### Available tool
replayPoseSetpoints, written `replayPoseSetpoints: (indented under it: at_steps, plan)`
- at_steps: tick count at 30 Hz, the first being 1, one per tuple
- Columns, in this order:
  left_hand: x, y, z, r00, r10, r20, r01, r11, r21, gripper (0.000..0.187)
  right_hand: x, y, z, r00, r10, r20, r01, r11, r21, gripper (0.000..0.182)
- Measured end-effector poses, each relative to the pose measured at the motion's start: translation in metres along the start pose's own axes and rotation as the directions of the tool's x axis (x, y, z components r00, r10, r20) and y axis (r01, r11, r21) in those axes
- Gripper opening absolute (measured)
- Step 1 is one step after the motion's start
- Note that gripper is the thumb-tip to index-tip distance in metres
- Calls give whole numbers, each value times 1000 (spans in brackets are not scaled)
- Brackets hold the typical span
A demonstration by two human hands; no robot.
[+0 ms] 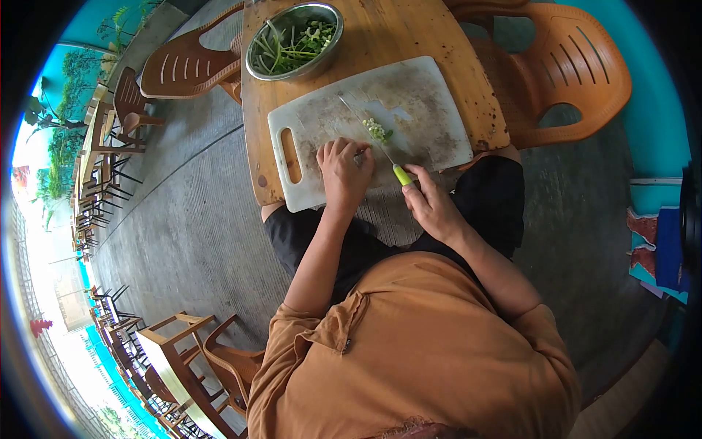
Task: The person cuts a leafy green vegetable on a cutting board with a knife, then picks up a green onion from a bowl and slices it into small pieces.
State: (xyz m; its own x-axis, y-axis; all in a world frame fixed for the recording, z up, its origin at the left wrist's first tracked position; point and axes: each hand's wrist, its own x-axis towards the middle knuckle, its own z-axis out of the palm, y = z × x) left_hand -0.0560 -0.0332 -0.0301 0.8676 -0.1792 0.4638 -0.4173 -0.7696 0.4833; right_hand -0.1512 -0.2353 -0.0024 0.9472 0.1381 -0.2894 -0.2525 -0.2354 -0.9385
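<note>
A worn white cutting board (329, 121) lies on the wooden table (380, 29). On it, a small pile of chopped green and white pieces (376, 130) sits beside the thin blade of a knife. My right hand (433, 207) holds the knife by its lime-green handle (401, 174), at the board's near edge. My left hand (345, 172) rests on the board left of the blade, its fingers curled together; what they hold, if anything, is hidden. Behind the board at the left stands a metal bowl (335, 53) of long and cut green vegetables.
Orange plastic chairs stand right (578, 73) and left (183, 66) of the table. My legs in dark shorts are under its near edge. More tables and chairs line the far left, and a wooden table (172, 358) stands at the lower left.
</note>
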Motion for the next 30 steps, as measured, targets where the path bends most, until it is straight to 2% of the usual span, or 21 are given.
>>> replayPoseSetpoints:
  at_steps: [1, 3, 7, 9, 18, 25, 30]
  plan:
    - [0, 0, 0, 1000, 7, -6, -7, 1000, 0, 10, 2, 4, 3, 1000, 0, 1, 0, 1000, 0, 49]
    - [1, 0, -1, 1000, -7, -6, 7, 1000, -15, 10, 5, 9, 10, 977, -205, -64, 201, 977, -67, 42]
    - [1, -2, -4, 995, -90, 54, 92, 995, -47, 16, 4, 0, 13, 985, -168, -34, 163, 979, -119, 41]
    - [0, -5, -2, 995, -82, 52, 83, 996, -33, 16, 6, 0, 18, 968, -245, -59, 234, 961, -147, 42]
    - [0, -4, -3, 996, -77, 47, 78, 996, -36, 16, 11, 8, 29, 924, -367, -110, 346, 922, -176, 41]
    - [2, -5, -3, 998, -48, 45, 49, 998, -36, 12, 18, 1, 34, 946, -301, -116, 275, 940, -203, 39]
    - [1, -6, -1, 994, -81, 76, 83, 996, -23, 13, 24, -8, 43, 949, -277, -151, 218, 922, -319, 40]
